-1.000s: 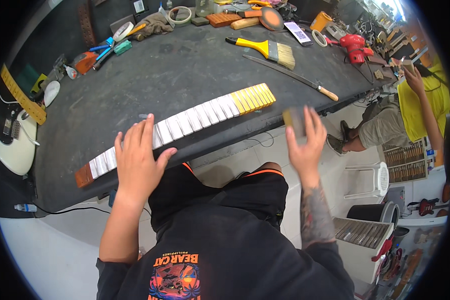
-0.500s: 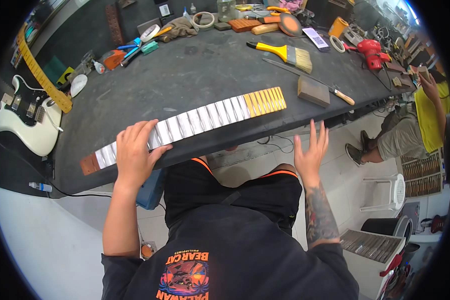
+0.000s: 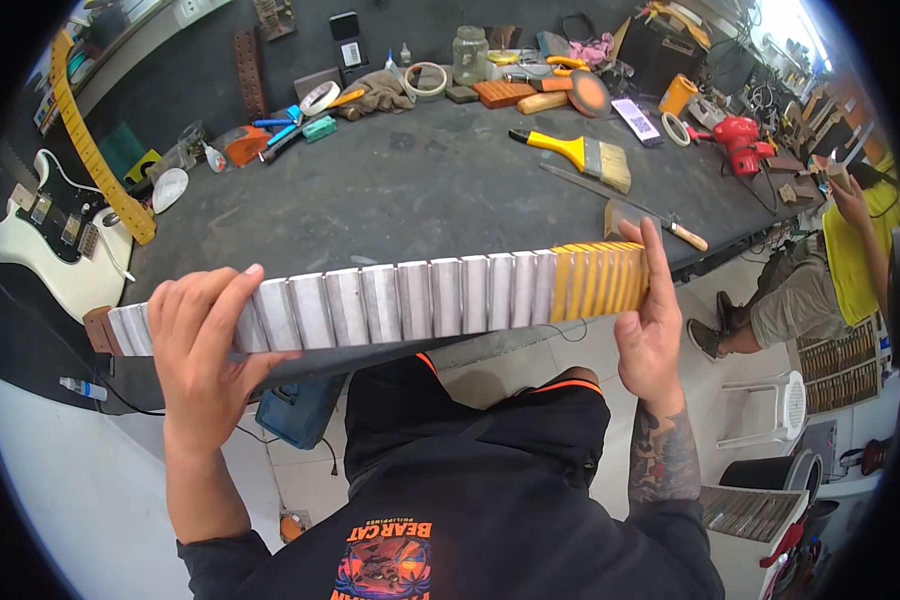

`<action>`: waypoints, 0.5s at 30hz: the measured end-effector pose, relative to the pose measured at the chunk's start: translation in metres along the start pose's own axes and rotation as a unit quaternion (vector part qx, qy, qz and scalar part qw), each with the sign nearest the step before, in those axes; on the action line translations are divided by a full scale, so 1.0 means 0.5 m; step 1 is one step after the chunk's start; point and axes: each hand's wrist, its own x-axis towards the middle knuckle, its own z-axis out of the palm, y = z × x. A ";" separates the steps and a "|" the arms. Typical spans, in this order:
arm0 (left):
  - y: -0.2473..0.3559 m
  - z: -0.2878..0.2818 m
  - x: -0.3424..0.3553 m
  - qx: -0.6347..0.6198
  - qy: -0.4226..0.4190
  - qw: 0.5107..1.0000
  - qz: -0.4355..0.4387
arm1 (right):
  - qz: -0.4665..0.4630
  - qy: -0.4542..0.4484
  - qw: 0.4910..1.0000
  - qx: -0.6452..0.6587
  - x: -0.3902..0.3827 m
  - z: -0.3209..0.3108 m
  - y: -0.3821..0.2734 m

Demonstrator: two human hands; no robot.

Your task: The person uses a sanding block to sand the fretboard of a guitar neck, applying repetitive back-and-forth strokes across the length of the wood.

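Observation:
A guitar fretboard (image 3: pixel 415 300) is raised at a tilt above the bench's near edge. White tape strips cover most of it between the frets, yellow strips cover its right part, and its left end is bare brown wood. My left hand (image 3: pixel 202 335) is closed round it near the brown end, thumb along the near edge. At the yellow end is my right hand (image 3: pixel 655 335), its fingers stretched upward and its thumb by the near corner. The palm side seems to touch that end; some fingers are partly hidden behind it.
On the dark bench (image 3: pixel 370 200) lie a yellow-handled paintbrush (image 3: pixel 580 155), a long file (image 3: pixel 620 195) and a block (image 3: pixel 625 215) partly hidden behind the fretboard. A white electric guitar (image 3: pixel 60 235) stands at the left. Another person (image 3: pixel 840 270) is at the right, near a white stool (image 3: pixel 765 410).
My left hand has lifted the fretboard off the bench toward me and turned it more level. My right hand has moved up to the fretboard's yellow end.

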 end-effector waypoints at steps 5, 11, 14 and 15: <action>-0.029 -0.036 0.017 -0.023 0.038 0.999 -0.004 | -0.073 -0.002 0.994 -0.080 0.043 0.003 -0.072; -0.050 -0.082 0.022 -0.009 0.089 0.996 -0.004 | -0.124 0.017 0.992 -0.022 0.090 0.007 -0.101; -0.055 -0.076 0.021 -0.017 0.097 0.995 -0.010 | -0.134 0.039 0.990 -0.023 0.103 0.006 -0.123; -0.056 -0.073 0.022 -0.024 0.096 0.995 -0.012 | -0.136 0.038 0.990 -0.027 0.106 0.006 -0.129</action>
